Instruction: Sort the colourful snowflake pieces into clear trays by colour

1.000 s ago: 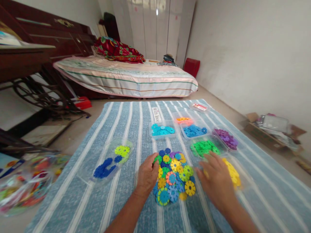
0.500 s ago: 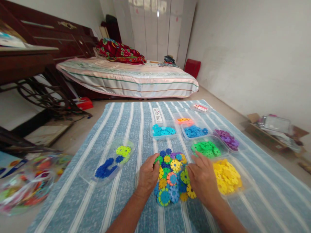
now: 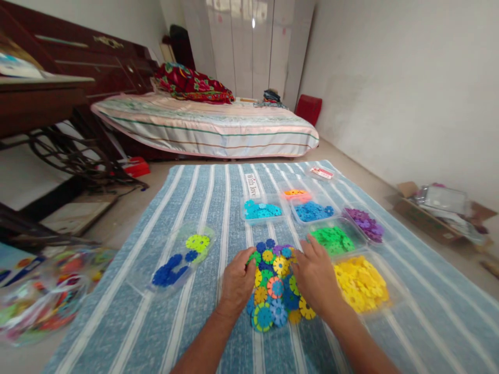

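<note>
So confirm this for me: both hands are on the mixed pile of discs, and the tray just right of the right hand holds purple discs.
Not quite. In the head view the left hand and right hand do rest on the mixed pile, but the tray just right of the right hand holds yellow discs. The purple discs lie in a tray farther back.

You see a blue cloth (image 3: 202, 197) with white stripes, a mixed pile of discs (image 3: 275, 283) in yellow, green, blue and orange, and trays of yellow discs (image 3: 360, 283), green discs (image 3: 331, 240) and purple discs (image 3: 365, 222).
</note>
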A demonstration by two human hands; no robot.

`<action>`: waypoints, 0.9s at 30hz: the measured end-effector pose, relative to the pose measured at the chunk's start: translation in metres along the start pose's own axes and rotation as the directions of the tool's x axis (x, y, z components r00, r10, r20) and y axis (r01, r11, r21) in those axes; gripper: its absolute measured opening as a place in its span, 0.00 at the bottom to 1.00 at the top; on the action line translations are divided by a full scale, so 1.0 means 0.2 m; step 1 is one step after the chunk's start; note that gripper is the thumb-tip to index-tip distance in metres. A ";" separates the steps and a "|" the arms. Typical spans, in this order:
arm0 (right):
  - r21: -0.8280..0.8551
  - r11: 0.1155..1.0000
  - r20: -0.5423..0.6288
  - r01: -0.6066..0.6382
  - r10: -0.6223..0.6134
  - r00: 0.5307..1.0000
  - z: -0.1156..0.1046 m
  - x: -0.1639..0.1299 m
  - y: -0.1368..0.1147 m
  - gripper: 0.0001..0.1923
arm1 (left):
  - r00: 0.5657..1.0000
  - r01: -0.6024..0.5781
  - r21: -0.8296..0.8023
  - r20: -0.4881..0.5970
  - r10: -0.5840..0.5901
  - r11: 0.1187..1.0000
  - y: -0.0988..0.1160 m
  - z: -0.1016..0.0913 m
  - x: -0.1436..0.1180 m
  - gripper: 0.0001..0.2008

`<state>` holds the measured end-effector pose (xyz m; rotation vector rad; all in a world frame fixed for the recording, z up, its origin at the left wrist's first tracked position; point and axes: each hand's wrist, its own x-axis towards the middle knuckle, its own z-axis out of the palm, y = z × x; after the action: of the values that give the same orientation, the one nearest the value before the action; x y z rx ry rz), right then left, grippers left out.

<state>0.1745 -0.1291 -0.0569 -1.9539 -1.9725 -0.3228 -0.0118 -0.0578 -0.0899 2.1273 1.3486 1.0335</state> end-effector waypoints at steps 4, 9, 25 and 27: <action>-0.089 0.996 0.149 -0.013 0.026 0.989 0.08 0.09 -0.04 0.12 | 1.000 0.007 0.003 -0.009 -0.007 1.000 -0.01 0.00 0.00 0.15; -0.115 0.993 0.144 0.007 0.010 0.989 0.12 0.09 -0.02 0.13 | 1.000 0.008 0.002 -0.005 -0.008 1.000 -0.02 0.01 0.00 0.15; -0.048 0.997 -0.050 0.054 -0.057 0.997 0.15 0.07 0.07 0.12 | 1.000 0.012 -0.024 0.007 -0.011 1.000 -0.02 0.01 0.00 0.14; -0.041 0.998 -0.092 0.053 -0.057 0.994 0.14 0.07 0.07 0.13 | 1.000 0.011 -0.027 0.013 -0.011 1.000 -0.01 0.01 0.00 0.15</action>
<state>0.1858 -0.1057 -0.0779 -1.8745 -1.9774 -0.4611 -0.0120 -0.0562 -0.0927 2.1006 1.3314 1.0264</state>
